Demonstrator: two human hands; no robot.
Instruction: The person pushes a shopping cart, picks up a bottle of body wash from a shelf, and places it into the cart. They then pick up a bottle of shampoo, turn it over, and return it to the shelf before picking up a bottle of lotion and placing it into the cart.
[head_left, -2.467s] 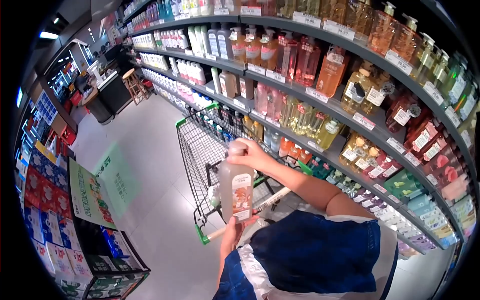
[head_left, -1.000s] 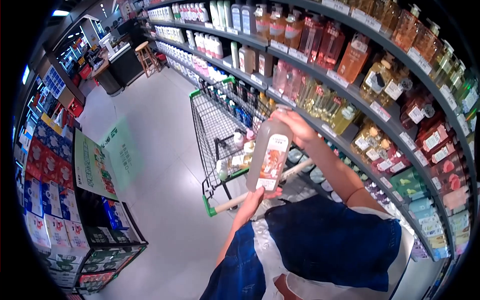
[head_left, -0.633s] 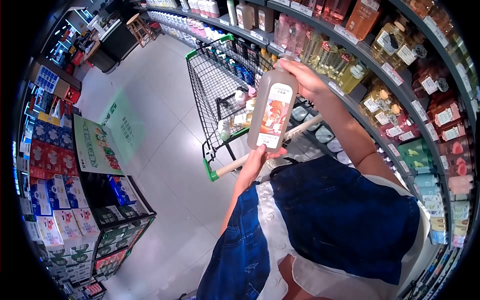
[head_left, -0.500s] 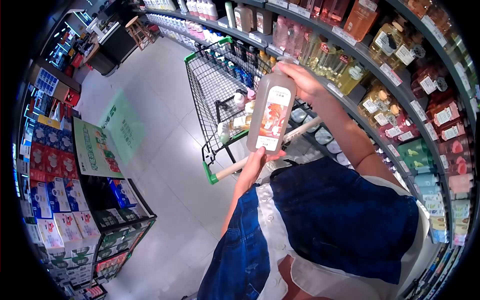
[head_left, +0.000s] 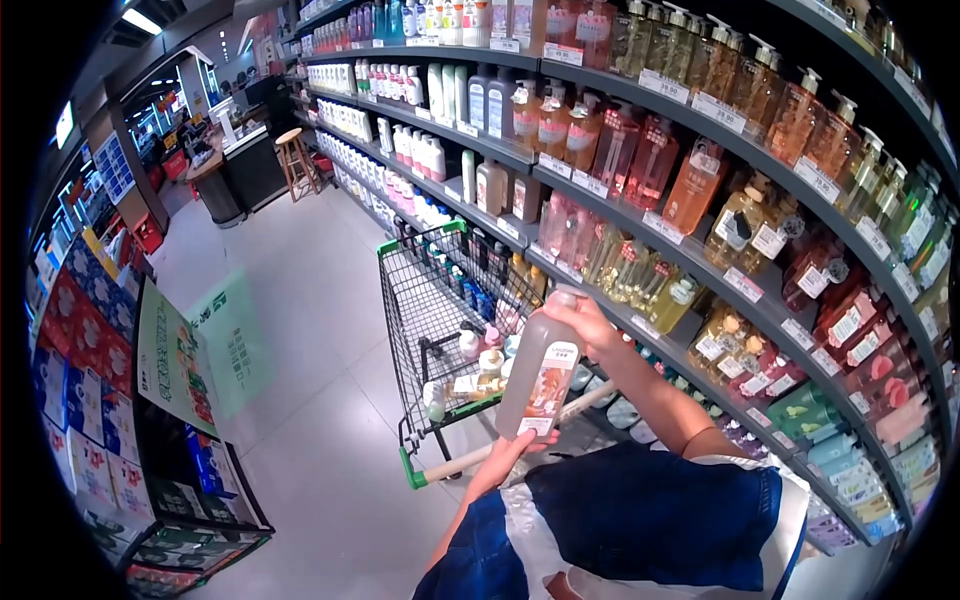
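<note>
Both my hands hold a large greyish, see-through bottle (head_left: 541,385) with a white and orange label, tilted a little in front of my body. My right hand (head_left: 585,325) wraps round its upper end near the cap. At the bottom, my left hand (head_left: 507,458) grips the base from below. Just beyond the bottle stands a shopping cart (head_left: 395,330) with a black wire basket and green corners. Several bottles (head_left: 488,362) lie or stand inside it. The cart's pale handle (head_left: 455,466) passes behind the bottle and my hands.
Shelves (head_left: 700,105) packed with pump bottles and price tags curve along the right. A display stand (head_left: 150,500) with boxed goods and a green sign (head_left: 172,350) is at the left. Farther off are a wooden stool (head_left: 295,160) and a counter (head_left: 245,165).
My view has tilted upward, bringing more of the upper shelves into sight. The bottle, my hands and the cart now appear lower in the picture. Both hands keep hold of the bottle.
</note>
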